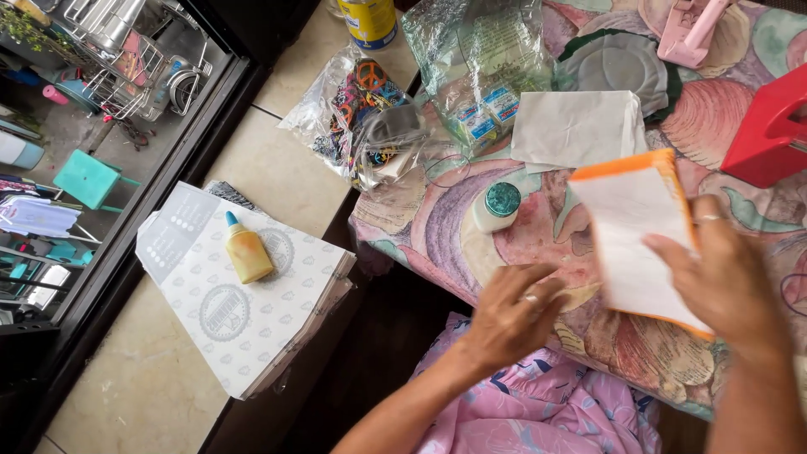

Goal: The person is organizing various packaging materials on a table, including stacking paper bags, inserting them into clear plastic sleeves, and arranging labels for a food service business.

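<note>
A: Right hand [727, 282]?
B: Grip closed on a white card with orange edge [639, 235], held tilted above the patterned worktop [437, 235].
A: Left hand [513, 315]?
B: Grip released, fingers loose, just left of the card, holding nothing.
A: Packages?
B: Clear bags [471, 67] at far edge; yellow glue bottle [246, 252] lies on a printed paper bag [244, 294], well apart; small white round jar, green lid [496, 206], near the card.

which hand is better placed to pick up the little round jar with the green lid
Left, probably. The left hand is free, just below the small white round jar with the green lid. The right hand is farther off, its fingers holding the orange-edged white paper sheet.
</note>
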